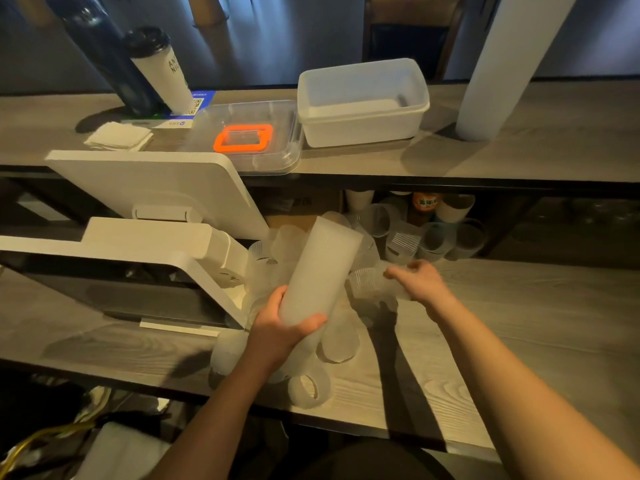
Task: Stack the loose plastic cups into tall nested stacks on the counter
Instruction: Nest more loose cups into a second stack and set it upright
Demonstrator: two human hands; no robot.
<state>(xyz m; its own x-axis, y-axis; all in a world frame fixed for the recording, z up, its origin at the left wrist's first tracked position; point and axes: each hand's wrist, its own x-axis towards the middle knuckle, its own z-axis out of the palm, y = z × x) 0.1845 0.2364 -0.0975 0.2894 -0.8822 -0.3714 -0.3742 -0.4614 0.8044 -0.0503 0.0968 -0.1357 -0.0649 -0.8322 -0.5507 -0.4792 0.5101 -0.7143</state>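
Over the counter [502, 327], left grip [284, 327] clasps the cup stack [320, 268]; right grip [417, 280] pinches a ribbed cup [369, 284].

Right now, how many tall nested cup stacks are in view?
2. One tall stack is gripped near its base by the left hand over the lower counter. The other tall stack stands on the upper shelf at right. Loose cups may hide more.

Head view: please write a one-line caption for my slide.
Left hand holds a nested cup stack while right hand grasps a loose ribbed cup.
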